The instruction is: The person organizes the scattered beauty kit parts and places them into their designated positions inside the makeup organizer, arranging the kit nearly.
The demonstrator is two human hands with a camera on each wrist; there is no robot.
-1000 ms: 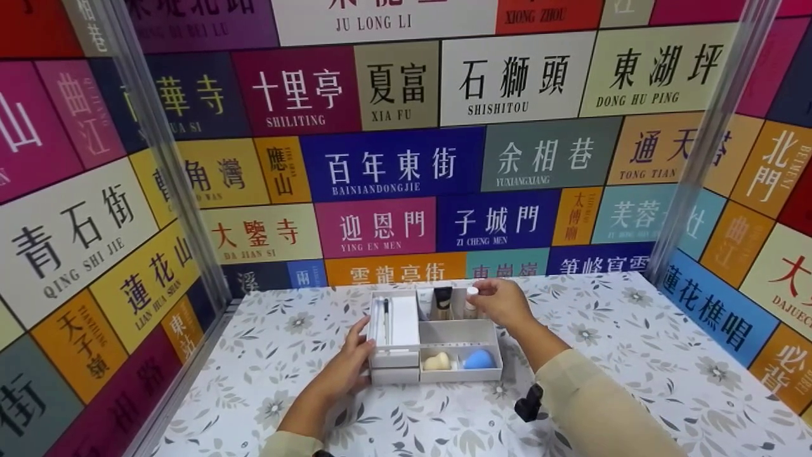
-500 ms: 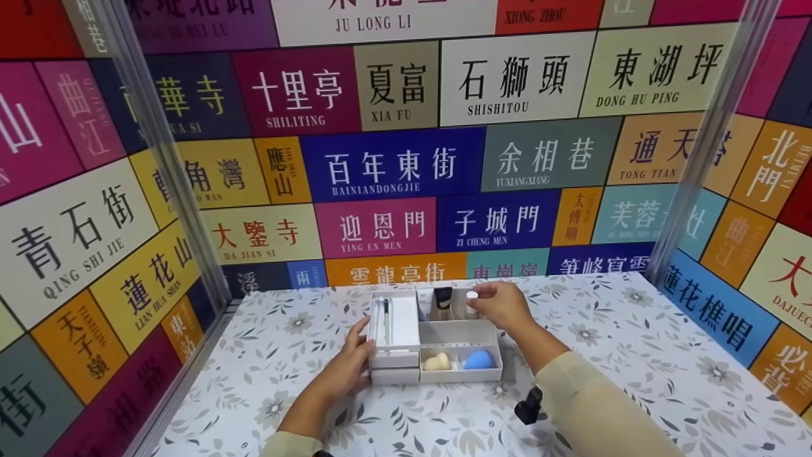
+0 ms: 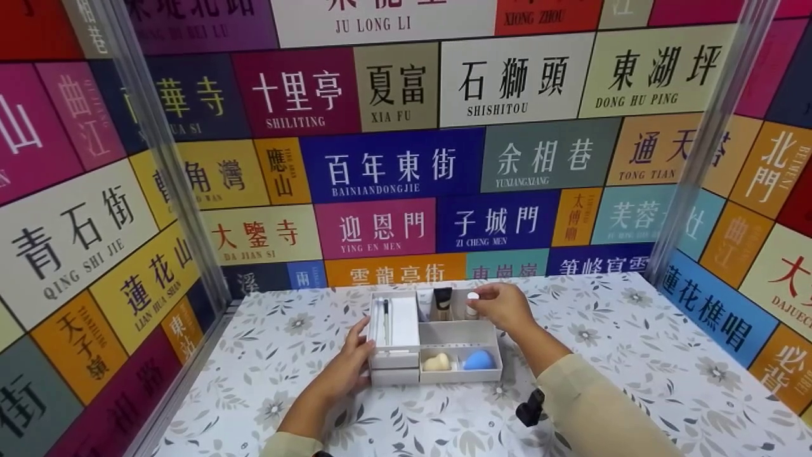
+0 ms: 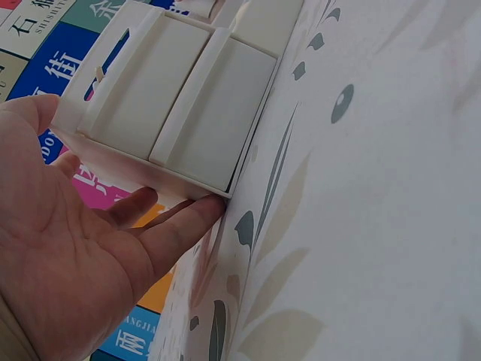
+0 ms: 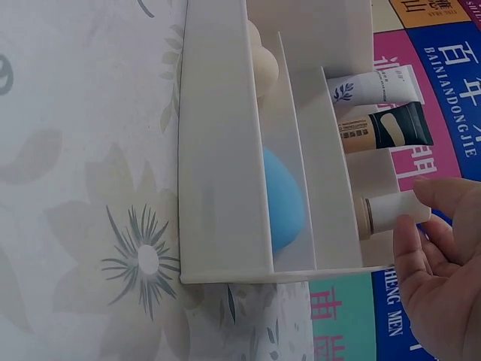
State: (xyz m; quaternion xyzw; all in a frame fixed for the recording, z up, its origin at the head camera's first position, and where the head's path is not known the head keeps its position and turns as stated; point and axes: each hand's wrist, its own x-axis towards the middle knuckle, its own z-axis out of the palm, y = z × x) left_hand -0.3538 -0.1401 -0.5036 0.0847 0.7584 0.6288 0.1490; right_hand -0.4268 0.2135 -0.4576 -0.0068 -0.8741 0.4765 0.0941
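A white desktop organizer [image 3: 461, 376] stands on the table. My left hand [image 3: 347, 360] rests against its left side, fingertips touching the wall beside two drawers [image 4: 214, 116] in the left wrist view. At the back right compartment, my right hand [image 3: 506, 307] pinches the white cap of a small bottle [image 5: 391, 211] between thumb and fingers. The bottle's base is hidden inside the compartment. Beside it stand a dark-capped tube [image 5: 387, 129] and a white tube [image 5: 379, 86]. A blue makeup sponge [image 3: 479, 360] and a cream one [image 3: 437, 362] lie in the front compartments.
A slim stick-like item [image 3: 387, 322] lies in the organizer's top left tray. The table [image 3: 292, 355] has a leaf-patterned cover. Behind it rises a wall of coloured name panels [image 3: 393, 164]. A small black device [image 3: 529, 407] sits by the right sleeve.
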